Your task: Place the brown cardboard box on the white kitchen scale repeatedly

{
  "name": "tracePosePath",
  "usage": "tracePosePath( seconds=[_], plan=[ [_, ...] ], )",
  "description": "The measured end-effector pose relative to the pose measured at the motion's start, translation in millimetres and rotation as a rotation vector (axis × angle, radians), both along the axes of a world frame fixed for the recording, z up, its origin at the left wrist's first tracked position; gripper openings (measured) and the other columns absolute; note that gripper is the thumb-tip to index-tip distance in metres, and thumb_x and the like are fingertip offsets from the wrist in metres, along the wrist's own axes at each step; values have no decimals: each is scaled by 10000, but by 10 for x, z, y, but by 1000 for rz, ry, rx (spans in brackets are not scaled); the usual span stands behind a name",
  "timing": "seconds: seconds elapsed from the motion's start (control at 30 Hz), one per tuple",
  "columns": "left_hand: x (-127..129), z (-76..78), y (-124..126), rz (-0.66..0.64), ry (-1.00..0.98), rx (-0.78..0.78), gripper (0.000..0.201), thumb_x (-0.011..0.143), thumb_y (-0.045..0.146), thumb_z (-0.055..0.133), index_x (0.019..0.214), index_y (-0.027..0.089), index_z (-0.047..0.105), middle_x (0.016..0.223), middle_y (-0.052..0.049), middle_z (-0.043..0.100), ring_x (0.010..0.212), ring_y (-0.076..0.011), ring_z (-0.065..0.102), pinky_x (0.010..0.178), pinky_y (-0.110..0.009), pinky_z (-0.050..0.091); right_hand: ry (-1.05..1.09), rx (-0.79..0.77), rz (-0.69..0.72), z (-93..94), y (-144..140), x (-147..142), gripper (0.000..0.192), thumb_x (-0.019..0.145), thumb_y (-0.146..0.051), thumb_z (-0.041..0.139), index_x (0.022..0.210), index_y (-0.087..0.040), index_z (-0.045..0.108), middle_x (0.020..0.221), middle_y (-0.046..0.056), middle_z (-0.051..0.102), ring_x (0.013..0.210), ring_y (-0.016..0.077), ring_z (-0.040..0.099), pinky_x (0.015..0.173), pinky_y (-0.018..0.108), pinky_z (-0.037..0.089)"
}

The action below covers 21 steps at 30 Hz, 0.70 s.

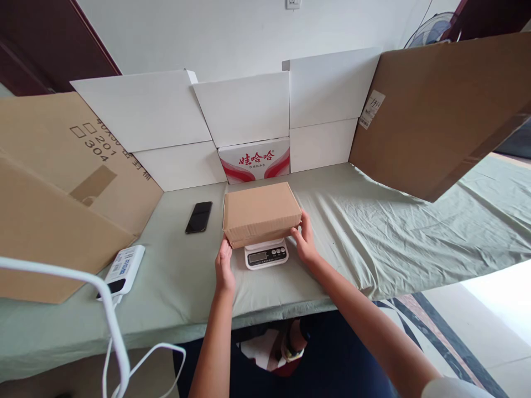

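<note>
Head camera showed a brown cardboard box (260,213) sitting on a small white kitchen scale (266,254). Left hand (224,269) and right hand (305,240) gripped the box's sides. Left of the box lay a black phone (198,216).

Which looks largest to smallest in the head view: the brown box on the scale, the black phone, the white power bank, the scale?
1. Brown box
2. White power bank, though it lies nearer the camera
3. Scale, mostly hidden under the box, so unsure
4. Black phone, similar to the power bank
</note>
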State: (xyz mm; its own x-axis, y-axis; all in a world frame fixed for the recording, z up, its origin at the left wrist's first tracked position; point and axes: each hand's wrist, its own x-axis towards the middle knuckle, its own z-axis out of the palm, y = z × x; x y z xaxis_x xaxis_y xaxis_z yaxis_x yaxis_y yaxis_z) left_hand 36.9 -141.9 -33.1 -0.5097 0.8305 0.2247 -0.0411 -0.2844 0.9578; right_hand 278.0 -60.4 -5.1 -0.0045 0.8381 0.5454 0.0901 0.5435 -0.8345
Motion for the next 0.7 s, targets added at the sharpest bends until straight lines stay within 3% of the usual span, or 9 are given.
tracePosePath(
  seconds=[0.13, 0.27, 0.43, 0.57, 0.7],
  plan=[
    [0, 32, -1, -24, 4, 20, 919, 891, 864, 470, 1554, 239, 582, 1640, -145, 511, 1566, -348, 415, 1299, -490, 345, -3, -1, 8, -25, 6, 7, 611, 974, -648, 515, 1504, -351, 455, 1514, 117, 548, 1342, 342, 565, 1076, 547, 528],
    [-4, 113, -5, -1, 14, 99, 897, 925, 837, 431, 1622, 275, 485, 1718, -118, 390, 1599, -310, 354, 1297, -448, 345, 42, -17, -21, -58, 17, 23, 614, 973, -611, 524, 1520, -350, 423, 1560, 113, 496, 1357, 327, 551, 1114, 569, 501],
    [-8, 177, 42, 51, -15, 103, 808, 969, 786, 392, 1616, 312, 492, 1727, -90, 380, 1604, -267, 346, 1300, -404, 327, 181, -135, -116, -63, 105, 60, 554, 973, -503, 511, 1492, -326, 431, 1453, 114, 552, 1316, 300, 578, 1123, 571, 490],
    [-21, 152, 111, 67, -52, 52, 810, 967, 791, 395, 1597, 299, 522, 1709, -107, 412, 1591, -283, 375, 1291, -414, 341, 309, -235, -215, -30, 205, 99, 498, 943, -480, 492, 1400, -282, 488, 1321, 115, 588, 1203, 289, 628, 1033, 530, 533],
    [-58, 82, 162, 32, -85, 43, 863, 927, 828, 439, 1592, 285, 528, 1705, -127, 418, 1580, -302, 400, 1278, -421, 359, 263, -242, -250, 15, 214, 119, 419, 928, -454, 494, 1303, -273, 545, 1270, 97, 613, 1163, 271, 631, 1004, 480, 535]
  ],
)
